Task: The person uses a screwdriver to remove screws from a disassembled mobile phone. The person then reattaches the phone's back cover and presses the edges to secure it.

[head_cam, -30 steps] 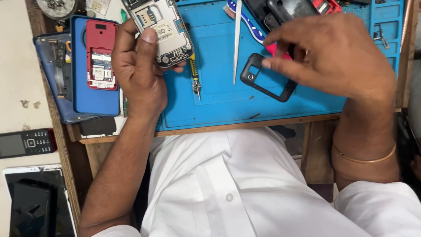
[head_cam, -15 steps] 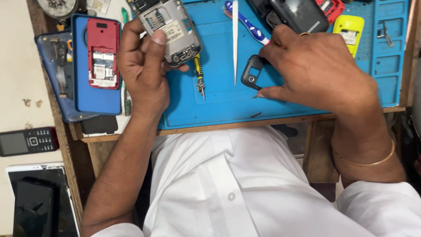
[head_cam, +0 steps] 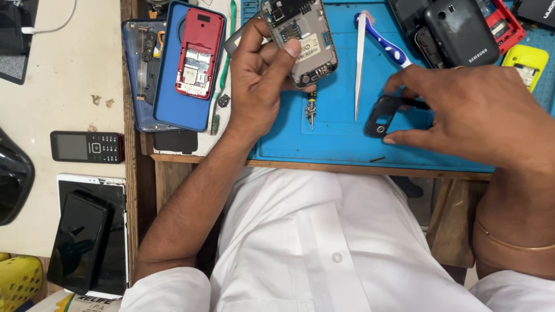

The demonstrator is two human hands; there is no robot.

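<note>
So, starting at the far left: one small black keypad phone [head_cam: 87, 147] lies flat on the pale counter [head_cam: 63, 75], and below it one dark slab phone [head_cam: 78, 242] rests on a white-edged tablet [head_cam: 118, 231] that it mostly covers. A yellow thing in the bottom corner is cut off, can't tell what it is.

Next over, one red phone [head_cam: 196, 55] with its back off sits on a blue case [head_cam: 173, 110], which itself lies on a darker blue phone shell [head_cam: 134, 75]. Only the left strip of that shell shows.

Then the left hand [head_cam: 260, 86]: fingers and thumb curled around one opened grey phone [head_cam: 303, 37], held above the blue mat [head_cam: 341, 138] with its insides facing the camera. Its top runs out of frame. Just under it one small screwdriver [head_cam: 311, 110] lies on the mat, half hidden by the hand.

Middle: one pair of white tweezers [head_cam: 359, 69] and one blue toothbrush [head_cam: 386, 43], close together near their top ends.

The right hand [head_cam: 480, 115] is pinching one black phone frame [head_cam: 381, 115] low over the mat; only the left end shows, the rest is under the fingers.

Top right: one black phone back [head_cam: 459, 32], part of a red phone [head_cam: 500, 29] behind it, and one yellow cover [head_cam: 526, 63]. All crowded, hard to sort out.
</note>
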